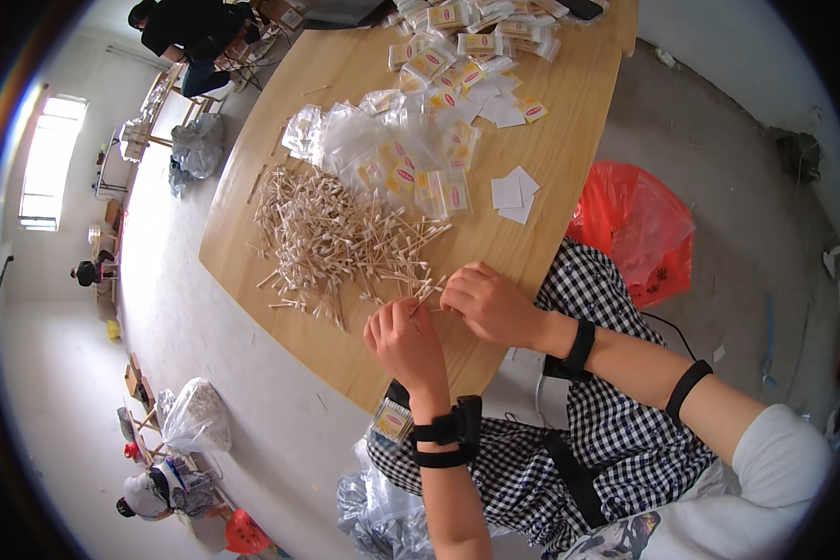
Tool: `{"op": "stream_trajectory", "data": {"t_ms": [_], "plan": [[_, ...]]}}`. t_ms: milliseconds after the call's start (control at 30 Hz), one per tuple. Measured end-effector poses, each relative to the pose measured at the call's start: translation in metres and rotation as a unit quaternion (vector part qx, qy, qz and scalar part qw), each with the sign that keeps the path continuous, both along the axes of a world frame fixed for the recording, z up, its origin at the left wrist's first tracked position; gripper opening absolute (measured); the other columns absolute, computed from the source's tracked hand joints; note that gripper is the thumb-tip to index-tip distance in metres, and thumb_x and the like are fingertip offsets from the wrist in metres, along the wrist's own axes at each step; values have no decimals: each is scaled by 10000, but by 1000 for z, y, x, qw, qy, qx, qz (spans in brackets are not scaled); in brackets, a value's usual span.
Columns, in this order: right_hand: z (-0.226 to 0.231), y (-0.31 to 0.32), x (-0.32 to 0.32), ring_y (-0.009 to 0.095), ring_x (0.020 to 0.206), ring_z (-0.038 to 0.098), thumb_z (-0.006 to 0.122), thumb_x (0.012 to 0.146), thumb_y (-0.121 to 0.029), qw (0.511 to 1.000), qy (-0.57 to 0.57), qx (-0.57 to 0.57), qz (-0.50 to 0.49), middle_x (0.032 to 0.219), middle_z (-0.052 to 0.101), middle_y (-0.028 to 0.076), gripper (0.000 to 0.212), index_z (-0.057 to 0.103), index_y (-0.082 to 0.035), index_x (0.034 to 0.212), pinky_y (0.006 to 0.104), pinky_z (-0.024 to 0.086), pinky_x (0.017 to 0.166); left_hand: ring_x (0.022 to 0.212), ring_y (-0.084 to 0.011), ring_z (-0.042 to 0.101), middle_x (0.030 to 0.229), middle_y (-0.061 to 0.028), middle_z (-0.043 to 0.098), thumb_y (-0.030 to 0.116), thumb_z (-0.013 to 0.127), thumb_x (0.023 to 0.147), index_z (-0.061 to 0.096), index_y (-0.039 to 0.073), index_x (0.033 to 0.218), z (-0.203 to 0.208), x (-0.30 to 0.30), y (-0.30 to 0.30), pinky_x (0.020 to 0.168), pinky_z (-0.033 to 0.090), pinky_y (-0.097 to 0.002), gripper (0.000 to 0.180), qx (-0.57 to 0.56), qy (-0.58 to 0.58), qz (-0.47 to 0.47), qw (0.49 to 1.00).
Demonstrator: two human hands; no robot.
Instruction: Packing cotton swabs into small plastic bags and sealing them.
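Observation:
A loose heap of wooden-stick cotton swabs (336, 233) with white tips lies across the wooden table. At its near edge my left hand (405, 347) is closed, with a few cotton swabs (427, 290) sticking out between its fingertips. My right hand (490, 303) is right beside it, fingers curled and pinched at the ends of those same swabs; its fingertips are partly hidden. Beyond the heap are clear plastic bags (364, 140), some with yellow-and-red printed cards inside. White paper cards (515, 194) lie to the right of the bags.
Filled small packets (476, 44) are piled at the table's far end. A red plastic bag (633, 229) stands right of the table. Below the near edge, a packed swab packet (393, 422) rests near my lap. Other people (187, 37) sit at tables to the left.

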State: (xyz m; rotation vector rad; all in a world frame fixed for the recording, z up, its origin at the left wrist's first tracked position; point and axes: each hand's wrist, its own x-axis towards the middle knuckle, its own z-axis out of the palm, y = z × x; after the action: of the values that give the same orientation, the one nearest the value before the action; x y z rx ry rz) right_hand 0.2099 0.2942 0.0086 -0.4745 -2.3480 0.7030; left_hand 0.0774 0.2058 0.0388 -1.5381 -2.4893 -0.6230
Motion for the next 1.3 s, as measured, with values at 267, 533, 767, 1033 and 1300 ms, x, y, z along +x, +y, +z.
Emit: {"op": "stream_trajectory", "data": {"t_ms": [267, 533, 767, 1033, 1300], "plan": [[10, 4, 0, 253, 1303, 469, 620, 806, -48, 999, -13, 38, -7, 1277, 563, 108, 404, 583, -48, 1208, 426, 383, 1074, 1145, -331, 562, 1176, -151, 622, 132, 781, 805, 577, 11, 1192, 13, 30, -45, 1009, 413, -420, 454, 75, -121, 137, 980], [8, 4, -21, 247, 1465, 306, 580, 850, -67, 985, -112, 95, 89, 1489, 467, 77, 555, 486, -39, 1397, 450, 219, 1221, 1184, -335, 548, 1257, -170, 598, 141, 829, 755, 528, -9, 1290, 15, 26, -58, 1015, 430, -409, 632, 22, -155, 91, 983], [9, 26, -42, 251, 1440, 353, 605, 846, -98, 969, -139, 144, 146, 1401, 557, 68, 509, 539, -53, 1349, 448, 216, 1223, 1196, -330, 540, 1256, -156, 614, 82, 764, 804, 525, -4, 1310, 4, 19, -48, 1019, 428, -405, 566, 35, -224, 41, 973], [15, 32, -44, 246, 1260, 519, 600, 836, -99, 966, -115, 134, 190, 1137, 633, 61, 250, 691, -86, 1068, 468, 297, 1195, 1098, -311, 581, 1133, -124, 654, 66, 740, 820, 578, 9, 1217, 2, 21, -49, 940, 457, -405, 433, 44, -207, 53, 976], [5, 40, -42, 219, 1192, 542, 620, 803, -138, 973, -33, 197, 114, 1064, 639, 38, 137, 724, -93, 879, 434, 322, 1164, 894, -273, 604, 922, -101, 634, 49, 710, 833, 660, 19, 1006, 4, 19, -57, 796, 489, -376, 183, 8, -162, 68, 984]]}}
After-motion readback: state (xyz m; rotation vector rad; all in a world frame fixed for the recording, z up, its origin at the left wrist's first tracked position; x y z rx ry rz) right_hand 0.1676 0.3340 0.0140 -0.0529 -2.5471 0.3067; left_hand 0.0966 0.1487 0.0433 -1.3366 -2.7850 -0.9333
